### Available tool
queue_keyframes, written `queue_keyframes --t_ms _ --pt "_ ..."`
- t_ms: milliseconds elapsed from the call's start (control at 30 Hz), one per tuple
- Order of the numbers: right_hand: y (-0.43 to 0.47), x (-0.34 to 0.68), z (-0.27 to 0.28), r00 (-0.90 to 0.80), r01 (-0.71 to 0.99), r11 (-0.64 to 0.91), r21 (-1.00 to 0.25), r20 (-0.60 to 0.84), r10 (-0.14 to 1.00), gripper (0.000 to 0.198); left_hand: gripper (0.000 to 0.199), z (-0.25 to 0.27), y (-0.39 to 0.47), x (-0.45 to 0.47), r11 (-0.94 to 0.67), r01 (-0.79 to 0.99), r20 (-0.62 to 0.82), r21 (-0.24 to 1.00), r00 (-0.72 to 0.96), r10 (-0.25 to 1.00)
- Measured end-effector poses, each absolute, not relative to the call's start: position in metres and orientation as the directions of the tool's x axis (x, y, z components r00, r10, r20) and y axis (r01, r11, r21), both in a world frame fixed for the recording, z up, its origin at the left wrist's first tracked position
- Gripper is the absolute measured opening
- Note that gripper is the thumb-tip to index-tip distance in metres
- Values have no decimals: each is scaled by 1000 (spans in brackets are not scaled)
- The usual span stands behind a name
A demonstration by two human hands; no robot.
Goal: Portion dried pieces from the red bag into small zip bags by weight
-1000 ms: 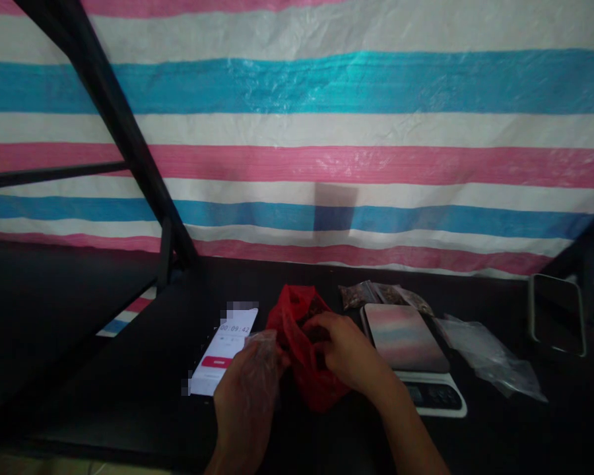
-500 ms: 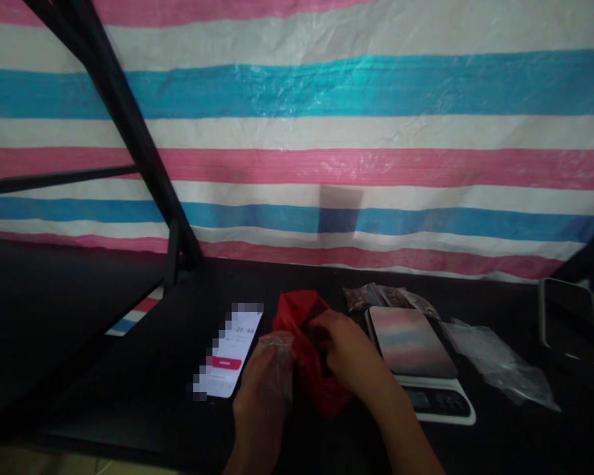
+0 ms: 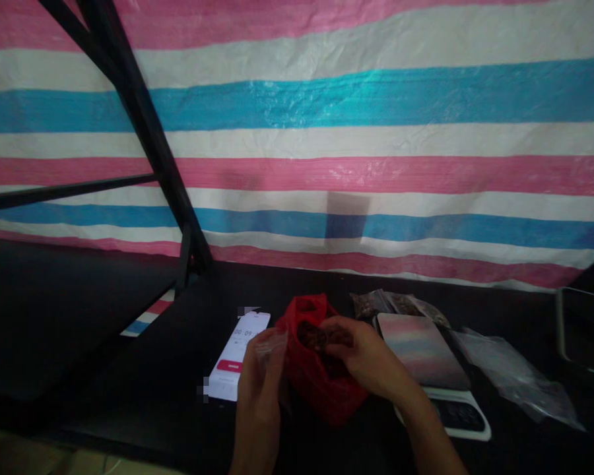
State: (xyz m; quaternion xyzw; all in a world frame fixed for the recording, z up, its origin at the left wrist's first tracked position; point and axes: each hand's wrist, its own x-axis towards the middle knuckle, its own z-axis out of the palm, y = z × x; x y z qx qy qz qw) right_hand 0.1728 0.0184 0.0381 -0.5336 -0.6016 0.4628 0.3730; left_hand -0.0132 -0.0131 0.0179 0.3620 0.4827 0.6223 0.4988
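Observation:
A small clear plastic bag point(image 3: 273, 346) is pinched in my left hand point(image 3: 257, 382), just left of a red plastic bag point(image 3: 329, 399). The red bag stands with its mouth spread, and dark brown dried pieces point(image 3: 309, 335) show inside. My right hand point(image 3: 363, 353) reaches into that mouth from the right, its fingers curled together around some of the dark pieces. Its fingertips are partly hidden among them. Close by on the right lies a kitchen scale point(image 3: 423, 349) with a bare metal plate; my right forearm covers part of its front.
Several small filled zip bags point(image 3: 371, 303) lie behind the scale. Flat clear bags point(image 3: 517, 376) lie to its right. A phone with a timer point(image 3: 228, 369) rests left of my left hand. A dark framed device point(image 3: 587, 330) stands far right. A black metal post point(image 3: 151, 138) rises at left.
My right hand has drawn back slightly, so the dark pieces show more clearly. My left hand has turned, with the clear bag still in it. The whole view has shifted a little.

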Motion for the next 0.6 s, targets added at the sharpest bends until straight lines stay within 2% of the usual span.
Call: queue_keyframes --t_ms 67,167,300,467,600 --pt "19 178 37 -177 222 -7 -975 -47 983 34 58 17 -17 -12 -69 -83 43 994 -287 957" --pt "17 184 40 -209 159 12 -987 -22 978 32 52 18 -21 -8 -164 114 193 980 -327 925" --pt "10 192 55 -248 65 55 -996 37 968 31 43 14 -20 -3 -344 312 423 885 -236 875" --pt "1 189 77 -254 39 109 -993 96 962 29 42 5 -7 3 -287 355 351 890 -133 927" --pt "-5 178 82 -209 248 185 -951 134 969 34 38 0 -2 10 -298 374 343 878 -59 938"
